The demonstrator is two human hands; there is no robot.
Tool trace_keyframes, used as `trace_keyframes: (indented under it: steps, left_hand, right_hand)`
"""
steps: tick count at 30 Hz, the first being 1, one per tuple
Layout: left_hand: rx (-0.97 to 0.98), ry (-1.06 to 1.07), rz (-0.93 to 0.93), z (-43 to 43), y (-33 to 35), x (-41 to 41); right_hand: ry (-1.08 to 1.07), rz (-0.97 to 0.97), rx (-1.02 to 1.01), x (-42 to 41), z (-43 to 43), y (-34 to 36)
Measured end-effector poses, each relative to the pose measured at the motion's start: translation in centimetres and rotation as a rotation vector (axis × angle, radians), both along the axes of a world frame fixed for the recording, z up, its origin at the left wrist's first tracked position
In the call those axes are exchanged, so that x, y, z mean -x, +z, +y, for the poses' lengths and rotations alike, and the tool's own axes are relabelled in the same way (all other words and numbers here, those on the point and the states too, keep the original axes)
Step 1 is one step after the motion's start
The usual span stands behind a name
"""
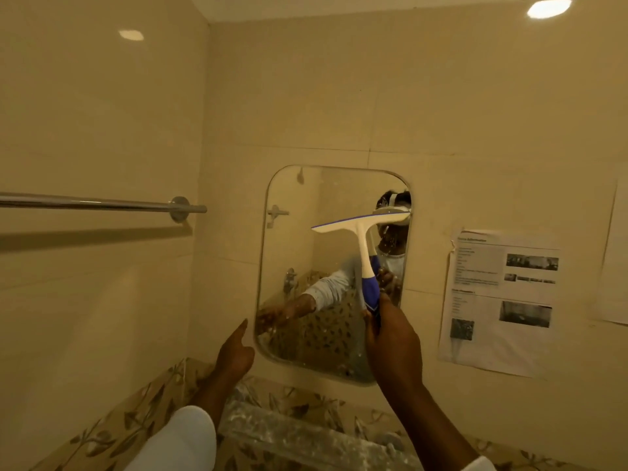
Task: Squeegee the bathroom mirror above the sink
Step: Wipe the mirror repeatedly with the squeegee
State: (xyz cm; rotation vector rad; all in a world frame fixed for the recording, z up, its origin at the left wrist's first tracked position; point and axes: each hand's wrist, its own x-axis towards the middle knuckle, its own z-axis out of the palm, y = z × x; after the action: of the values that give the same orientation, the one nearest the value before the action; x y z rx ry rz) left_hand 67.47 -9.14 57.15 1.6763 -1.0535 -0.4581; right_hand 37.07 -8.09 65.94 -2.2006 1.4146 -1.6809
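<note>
A rounded rectangular mirror [306, 253] hangs on the beige tiled wall, with water spots on its lower part. My right hand [394, 341] grips the blue end of a white squeegee [363, 232] and holds it upright. Its blade lies across the mirror's upper right, tilted slightly up toward the right edge. My left hand [236, 351] rests against the mirror's lower left edge, fingers extended and empty. The mirror reflects my arms and the squeegee.
A chrome towel bar [102, 202] juts from the left wall at mirror height. A printed paper sheet [499, 300] is stuck to the wall right of the mirror. A glass shelf [289, 426] sits below the mirror, above leaf-patterned tiles.
</note>
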Motion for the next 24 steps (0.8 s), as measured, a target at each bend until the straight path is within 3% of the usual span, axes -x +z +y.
trace_keyframes:
  steps: [12, 24]
  left_hand:
    - [-0.036, -0.116, -0.156, -1.1, 0.0, 0.9]
    - [-0.101, -0.051, -0.114, -2.4, 1.0, 1.0]
  right_hand:
    - [-0.015, 0.044, 0.081, -0.1, -0.9, 4.6]
    - [-0.053, 0.056, 0.149, -0.9, -3.0, 5.0]
